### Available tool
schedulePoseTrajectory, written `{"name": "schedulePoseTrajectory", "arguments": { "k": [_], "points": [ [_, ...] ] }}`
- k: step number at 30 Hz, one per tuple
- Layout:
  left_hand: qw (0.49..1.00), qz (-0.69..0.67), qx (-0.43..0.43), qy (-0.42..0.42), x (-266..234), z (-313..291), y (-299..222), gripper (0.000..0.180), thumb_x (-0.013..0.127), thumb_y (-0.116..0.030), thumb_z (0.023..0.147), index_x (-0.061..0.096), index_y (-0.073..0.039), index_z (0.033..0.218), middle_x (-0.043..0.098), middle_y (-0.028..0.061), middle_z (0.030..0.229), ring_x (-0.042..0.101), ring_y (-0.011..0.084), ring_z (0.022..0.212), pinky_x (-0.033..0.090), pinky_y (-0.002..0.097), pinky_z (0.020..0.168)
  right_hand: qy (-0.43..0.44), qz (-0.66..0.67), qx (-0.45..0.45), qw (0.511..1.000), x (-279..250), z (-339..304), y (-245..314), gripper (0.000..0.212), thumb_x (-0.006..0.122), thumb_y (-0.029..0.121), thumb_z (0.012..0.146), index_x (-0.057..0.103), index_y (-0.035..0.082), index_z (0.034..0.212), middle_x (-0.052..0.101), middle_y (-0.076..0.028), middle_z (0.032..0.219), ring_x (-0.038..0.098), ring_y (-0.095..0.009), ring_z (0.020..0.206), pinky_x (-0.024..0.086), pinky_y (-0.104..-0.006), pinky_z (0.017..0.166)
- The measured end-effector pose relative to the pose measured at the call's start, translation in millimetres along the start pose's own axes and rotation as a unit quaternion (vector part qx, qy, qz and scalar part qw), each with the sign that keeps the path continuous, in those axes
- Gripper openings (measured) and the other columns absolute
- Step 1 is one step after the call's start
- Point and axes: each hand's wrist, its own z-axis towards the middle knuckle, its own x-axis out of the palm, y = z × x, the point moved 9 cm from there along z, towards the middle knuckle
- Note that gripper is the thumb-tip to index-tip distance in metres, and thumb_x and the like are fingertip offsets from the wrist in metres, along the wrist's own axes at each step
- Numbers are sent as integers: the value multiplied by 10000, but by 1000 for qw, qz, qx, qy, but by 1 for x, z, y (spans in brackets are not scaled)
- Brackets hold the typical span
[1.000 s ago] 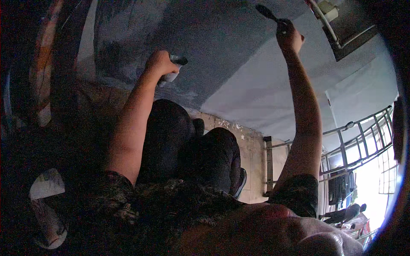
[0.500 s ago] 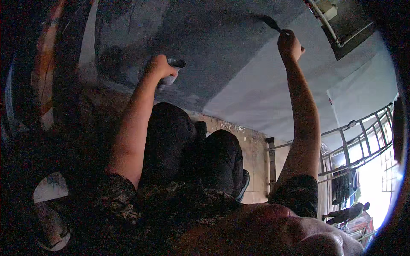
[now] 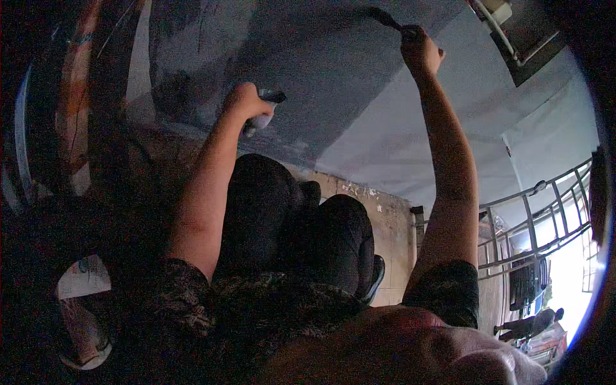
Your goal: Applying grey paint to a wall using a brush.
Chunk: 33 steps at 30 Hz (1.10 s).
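Observation:
My left hand (image 3: 244, 101) is closed around a small grey cup (image 3: 260, 120) with a dark mouth, held above my knees close to the wall. What is inside the cup does not show. High up and to the right, my right hand (image 3: 420, 52) grips the handle of a dark paintbrush (image 3: 380, 17). Its bristles point left against the dark grey area (image 3: 321, 70) of the wall; they blend into the dark surface. A slanting edge parts this area from the lighter grey area (image 3: 398, 128) below and right of my right hand.
A metal railing (image 3: 529, 221) runs along the right, with bright daylight behind it. A pipe and a pale box (image 3: 500, 11) are at the upper right. Brown and orange upright shapes (image 3: 74, 96) stand at the left. Below the wall is a flaking tan strip (image 3: 359, 192).
My right hand has moved up and left with the paintbrush, along the dark grey area. My left hand still holds the cup in nearly the same place; the whole view has shifted slightly.

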Motion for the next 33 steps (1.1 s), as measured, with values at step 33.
{"name": "schedulePoseTrajectory", "arguments": {
  "k": [33],
  "points": [
    [996,-14,-86,-12,-1,-3,72,644,834,-297,502,652,30,1025,643,230,1040,640,352,957,523,413,809,-80,317,-213,921,-20,18,235,140,611,172,861,645,37,869,666,-100,823,641,-319,698,511,-346,655]
  ]
}}
